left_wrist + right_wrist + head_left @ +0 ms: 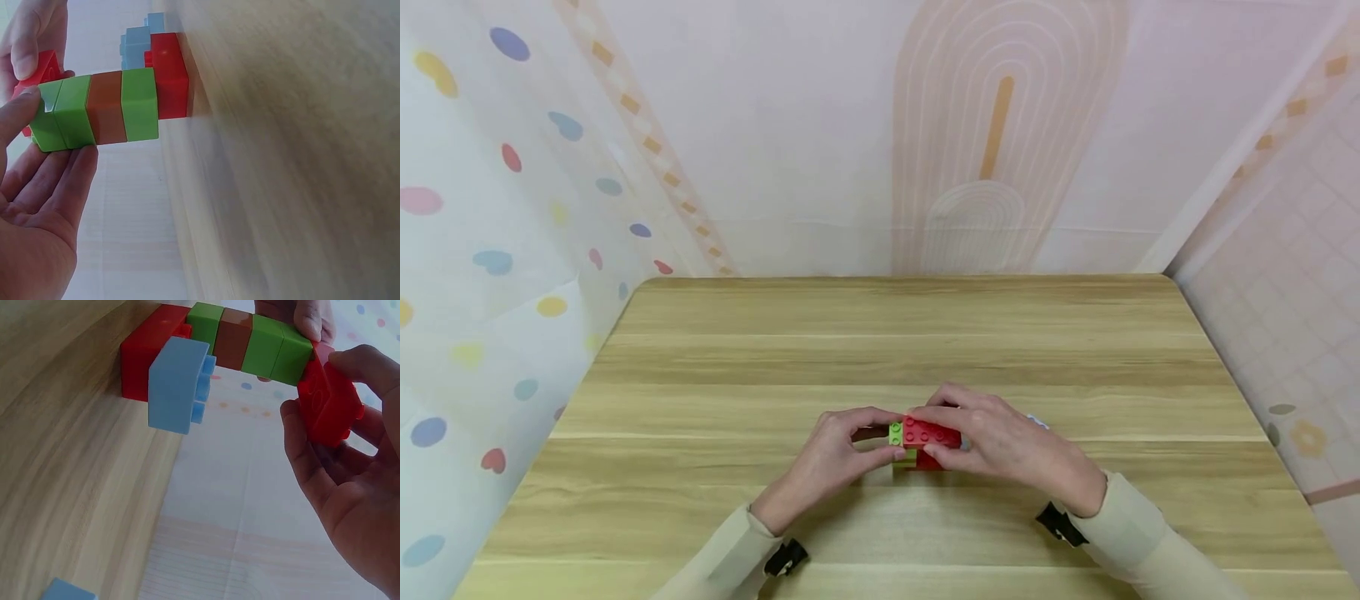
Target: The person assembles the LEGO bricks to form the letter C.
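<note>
An upright column of green bricks with one brown brick among them stands on one end of a red base brick. Thumb and fingers of my left hand pinch the column's top green brick. My right hand grips a red brick at the column's top; it juts out sideways, and its hollow underside shows in the right wrist view. Whether it is fully seated cannot be told. A light blue brick sits on the base's other end, studs up, below the overhanging red brick.
Another light blue brick lies on the wooden table, apart from the build and partly behind my right hand in the head view. Patterned cloth walls border the table at the back and sides.
</note>
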Available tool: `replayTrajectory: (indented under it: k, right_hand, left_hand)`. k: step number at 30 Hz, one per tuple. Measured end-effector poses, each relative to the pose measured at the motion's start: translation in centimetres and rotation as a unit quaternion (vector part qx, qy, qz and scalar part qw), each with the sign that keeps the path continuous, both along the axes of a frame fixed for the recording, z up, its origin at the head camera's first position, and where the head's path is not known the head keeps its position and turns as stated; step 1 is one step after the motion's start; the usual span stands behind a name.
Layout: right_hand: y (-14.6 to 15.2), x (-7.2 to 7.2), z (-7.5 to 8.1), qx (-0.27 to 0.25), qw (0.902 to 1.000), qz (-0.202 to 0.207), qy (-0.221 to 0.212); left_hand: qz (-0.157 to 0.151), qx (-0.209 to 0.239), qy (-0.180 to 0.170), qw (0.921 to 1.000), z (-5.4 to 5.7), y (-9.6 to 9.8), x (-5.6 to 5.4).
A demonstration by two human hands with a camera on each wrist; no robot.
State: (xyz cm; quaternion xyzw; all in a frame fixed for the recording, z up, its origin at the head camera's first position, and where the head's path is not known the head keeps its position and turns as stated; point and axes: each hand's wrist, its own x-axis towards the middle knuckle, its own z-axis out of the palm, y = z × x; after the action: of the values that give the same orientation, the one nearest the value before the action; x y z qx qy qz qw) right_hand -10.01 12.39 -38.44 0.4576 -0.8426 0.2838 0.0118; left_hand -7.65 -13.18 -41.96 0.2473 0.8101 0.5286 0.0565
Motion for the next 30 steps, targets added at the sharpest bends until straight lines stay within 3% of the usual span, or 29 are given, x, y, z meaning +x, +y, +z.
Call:
replayTrajectory:
  k: [8, 14, 21, 30]
  right_hand:
    - [0.5, 0.3, 0.2, 0.012, 0.9980, -0.045, -0.042]
    - [3.2, 0.4, 0.9, 0.001, 0.9920, -0.102, -0.074]
    - [7.1, 0.3, 0.3, -0.014, 0.9894, -0.137, -0.046]
    - [10.2, 0.5, -1.1, -0.010, 0.9851, -0.166, -0.042]
  left_hand:
    - [-0.003, -0.039, 0.032, 0.9987, 0.2, 0.2, -0.2]
    - [0.000, -0.076, 0.040, 0.9963, 0.3, 0.3, -0.2]
    - [0.012, -0.110, 0.058, 0.9921, 0.9, 0.3, 0.0]
    - [0.014, -0.083, 0.102, 0.9912, 1.2, 0.9, -0.2]
